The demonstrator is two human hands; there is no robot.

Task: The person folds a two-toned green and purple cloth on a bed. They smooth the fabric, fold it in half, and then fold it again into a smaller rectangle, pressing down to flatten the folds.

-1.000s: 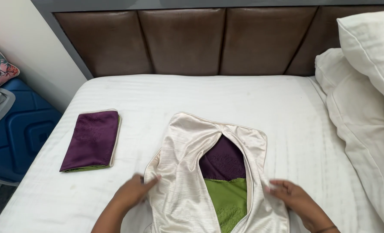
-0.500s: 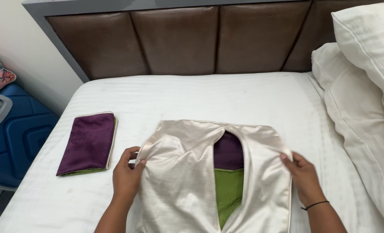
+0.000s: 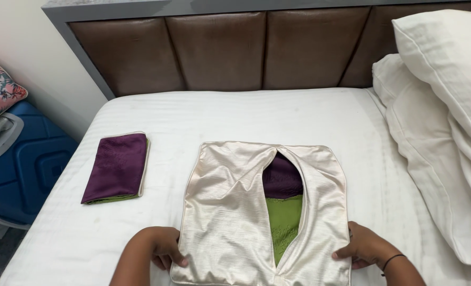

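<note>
Near the foot of the bed [image 3: 235, 114], at 6 o'clock, lies a cream satin pillow cover [image 3: 230, 212], flat, its slit showing purple and green cloth inside. It looks light, limp and slippery, so it will likely slide and crease; the bottom corners seem the best hold. Left hand [image 3: 164, 248] curls over its lower left edge; right hand [image 3: 363, 246] pinches the lower right edge. At 9 o'clock a folded purple cloth [image 3: 116, 167]; at 3 o'clock white pillows [image 3: 442, 106]
</note>
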